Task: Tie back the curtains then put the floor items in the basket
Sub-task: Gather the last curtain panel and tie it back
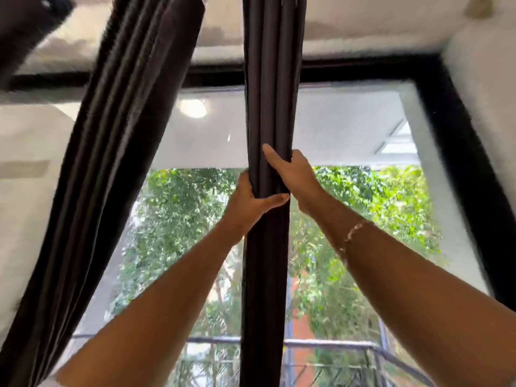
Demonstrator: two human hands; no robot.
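A dark brown curtain (268, 88) hangs bunched into a narrow column in the middle of the window. My left hand (250, 199) grips the bunch from the left, thumb across its front. My right hand (293, 174) wraps around it from the right, a little higher, with a finger lying up along the folds. A second dark curtain (111, 141) hangs slanted at the left, apart from both hands. No tie-back, basket or floor items are in view.
A large window with a black frame (458, 141) fills the view, with green trees outside. A metal balcony railing (329, 344) runs along the bottom. White wall and ceiling surround the window.
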